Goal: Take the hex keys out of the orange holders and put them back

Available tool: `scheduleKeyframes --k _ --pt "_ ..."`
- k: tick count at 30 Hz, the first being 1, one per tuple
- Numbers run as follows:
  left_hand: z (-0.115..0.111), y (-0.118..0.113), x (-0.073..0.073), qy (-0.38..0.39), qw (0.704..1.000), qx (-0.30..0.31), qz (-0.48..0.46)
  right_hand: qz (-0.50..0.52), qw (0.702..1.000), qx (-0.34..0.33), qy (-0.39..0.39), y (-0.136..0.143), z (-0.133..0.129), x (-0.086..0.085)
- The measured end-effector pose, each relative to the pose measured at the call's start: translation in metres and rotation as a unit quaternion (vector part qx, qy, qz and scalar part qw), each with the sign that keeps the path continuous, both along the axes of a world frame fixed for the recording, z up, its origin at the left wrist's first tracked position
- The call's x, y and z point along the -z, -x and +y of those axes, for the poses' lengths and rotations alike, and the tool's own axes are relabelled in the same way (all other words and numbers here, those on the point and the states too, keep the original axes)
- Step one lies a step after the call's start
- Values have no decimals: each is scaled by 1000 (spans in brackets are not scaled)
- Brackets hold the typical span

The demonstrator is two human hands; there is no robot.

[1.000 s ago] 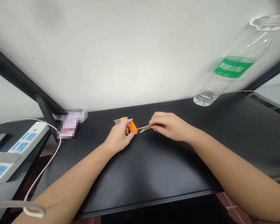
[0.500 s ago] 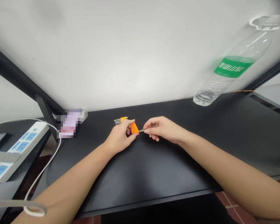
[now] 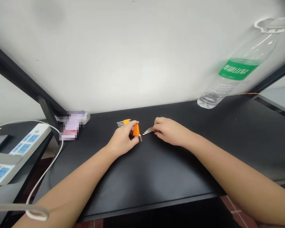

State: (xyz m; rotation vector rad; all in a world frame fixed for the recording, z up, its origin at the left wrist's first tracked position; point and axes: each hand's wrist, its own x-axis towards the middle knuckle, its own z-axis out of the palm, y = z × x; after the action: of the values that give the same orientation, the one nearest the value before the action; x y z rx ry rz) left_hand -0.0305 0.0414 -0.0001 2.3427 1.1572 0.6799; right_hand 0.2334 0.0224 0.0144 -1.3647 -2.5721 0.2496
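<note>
My left hand (image 3: pixel 123 136) is closed around an orange hex key holder (image 3: pixel 136 129). Thin metal shafts (image 3: pixel 120 123) stick out to the left, past an orange part beyond my fingers. At the holder's right end the short bent end of a hex key (image 3: pixel 140 137) points down toward me. My right hand (image 3: pixel 165 129) is on the desk just to the right, fingertips pinched at several loose hex keys (image 3: pixel 148 130). Their tips fan out to the left; the other ends are hidden under my fingers.
A large clear water bottle (image 3: pixel 237 68) with a green label stands at the back right against the white wall. A blurred-out packet (image 3: pixel 72 126) lies at the left of the black desk (image 3: pixel 137 180). Farther left are a power strip (image 3: pixel 21 155) and a white cable (image 3: pixel 41 174).
My right hand has left the holder's end and moved slightly right onto the loose hex keys. One key's bent end now shows at the holder; my left hand has barely moved.
</note>
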Motion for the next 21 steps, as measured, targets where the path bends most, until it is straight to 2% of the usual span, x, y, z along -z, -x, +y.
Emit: scheduleKeyframes --k 3,7,11,15,18,21 --pt "0 0 0 26 1000 5 -16 -52 998 -7 -20 3 0 2" --pt "1 0 2 35 999 12 -28 -69 997 3 -40 7 -1 2" --pt "1 0 2 37 999 16 -24 -80 997 12 -17 7 -2 1" --pt "2 1 3 33 999 16 -22 5 1000 10 28 4 -3 -5" --pt "2 2 4 24 1000 13 -15 111 994 2 20 2 -3 -11" --pt "3 3 5 19 1000 16 -8 169 986 -10 9 0 -3 -16"
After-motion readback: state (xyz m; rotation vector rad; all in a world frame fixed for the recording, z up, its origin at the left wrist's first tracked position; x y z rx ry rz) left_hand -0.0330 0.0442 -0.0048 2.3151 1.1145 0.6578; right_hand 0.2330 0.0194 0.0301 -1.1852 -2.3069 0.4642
